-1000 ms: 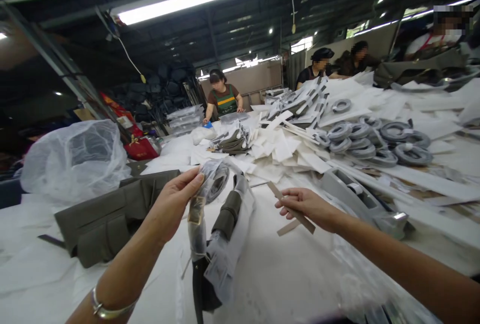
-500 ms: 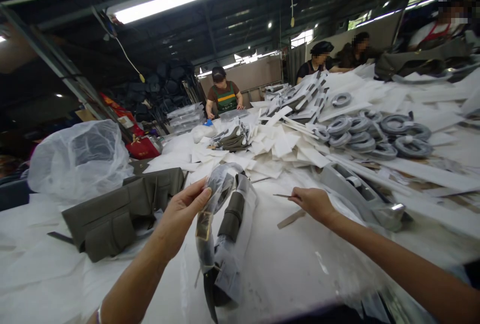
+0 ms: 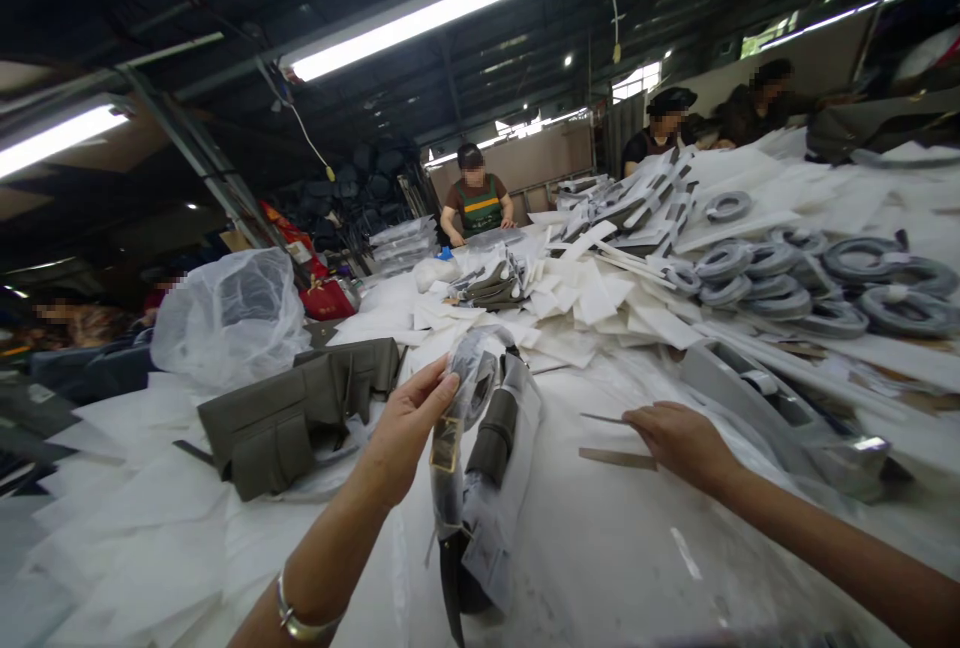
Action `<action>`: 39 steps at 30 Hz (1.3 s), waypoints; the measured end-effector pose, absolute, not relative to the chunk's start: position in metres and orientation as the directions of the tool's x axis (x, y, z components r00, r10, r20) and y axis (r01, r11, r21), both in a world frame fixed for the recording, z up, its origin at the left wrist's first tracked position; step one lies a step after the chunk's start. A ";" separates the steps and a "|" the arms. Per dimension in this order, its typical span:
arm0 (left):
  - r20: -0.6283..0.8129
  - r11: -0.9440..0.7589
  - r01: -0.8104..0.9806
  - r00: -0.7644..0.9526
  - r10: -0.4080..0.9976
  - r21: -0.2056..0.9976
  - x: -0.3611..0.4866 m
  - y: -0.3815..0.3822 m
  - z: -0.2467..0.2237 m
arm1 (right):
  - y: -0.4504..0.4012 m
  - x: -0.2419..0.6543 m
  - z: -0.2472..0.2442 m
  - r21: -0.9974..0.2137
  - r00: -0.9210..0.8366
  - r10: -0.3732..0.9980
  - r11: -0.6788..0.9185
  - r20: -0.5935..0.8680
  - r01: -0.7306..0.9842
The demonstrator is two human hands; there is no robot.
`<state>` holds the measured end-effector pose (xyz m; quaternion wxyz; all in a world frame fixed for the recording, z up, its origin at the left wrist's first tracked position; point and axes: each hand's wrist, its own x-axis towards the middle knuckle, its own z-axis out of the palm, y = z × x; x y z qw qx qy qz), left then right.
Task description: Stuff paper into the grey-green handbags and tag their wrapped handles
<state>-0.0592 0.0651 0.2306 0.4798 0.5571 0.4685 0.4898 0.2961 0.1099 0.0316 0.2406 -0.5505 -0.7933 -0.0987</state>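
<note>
My left hand point(image 3: 409, 423) pinches the upper edge of a strap point(image 3: 447, 488) wrapped in clear film, with a gold buckle point(image 3: 445, 443). Beside it lies a dark olive rolled piece point(image 3: 495, 436) in the same clear and white wrapping. To the right, my right hand point(image 3: 675, 438) is closed on a thin strip point(image 3: 602, 418) that points left. A flat grey-brown strip point(image 3: 619, 458) lies on the white table just below it. An olive bag point(image 3: 262, 413) sits left of my left hand.
A grey tape dispenser point(image 3: 780, 408) stands at the right. Behind are heaped white sheets point(image 3: 592, 298), coiled grey straps point(image 3: 757, 278) and wrapped pieces. A clear plastic bag point(image 3: 232, 313) bulges at the left. A person point(image 3: 480, 203) works across the table; others sit farther right.
The view has turned left, so most things appear farther right. Both hands keep their holds, and the wrapped strap stays in much the same pose.
</note>
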 end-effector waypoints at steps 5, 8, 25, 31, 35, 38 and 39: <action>0.098 -0.098 0.065 0.018 0.995 0.993 -0.059 0.063 0.230 | 0.115 0.276 0.085 -0.631 -0.032 0.953 0.225 0.302 0.742; 0.100 -0.100 0.065 0.002 0.995 0.993 -0.059 0.061 0.229 | 0.108 0.250 0.114 -0.873 -0.136 0.976 0.211 0.168 0.439; 0.077 -0.074 0.075 -0.043 0.996 0.994 -0.058 0.058 0.228 | 0.129 0.283 0.038 -0.253 -0.312 0.868 0.425 0.387 0.869; 0.097 -0.096 0.056 -0.026 0.995 0.994 -0.059 0.059 0.227 | 0.113 0.301 0.015 -0.385 -0.358 0.899 0.433 0.254 0.815; 0.088 -0.085 0.057 -0.038 0.995 0.995 -0.059 0.061 0.225 | 0.110 0.297 0.037 -0.462 -0.293 0.923 0.379 0.249 0.802; 0.083 -0.082 0.054 -0.023 0.996 0.995 -0.059 0.062 0.225 | 0.104 0.274 0.072 -0.669 -0.242 0.943 0.334 0.230 0.665; 0.088 -0.088 0.053 -0.008 0.996 0.995 -0.058 0.062 0.225 | 0.101 0.264 0.086 -0.766 -0.242 0.949 0.309 0.204 0.564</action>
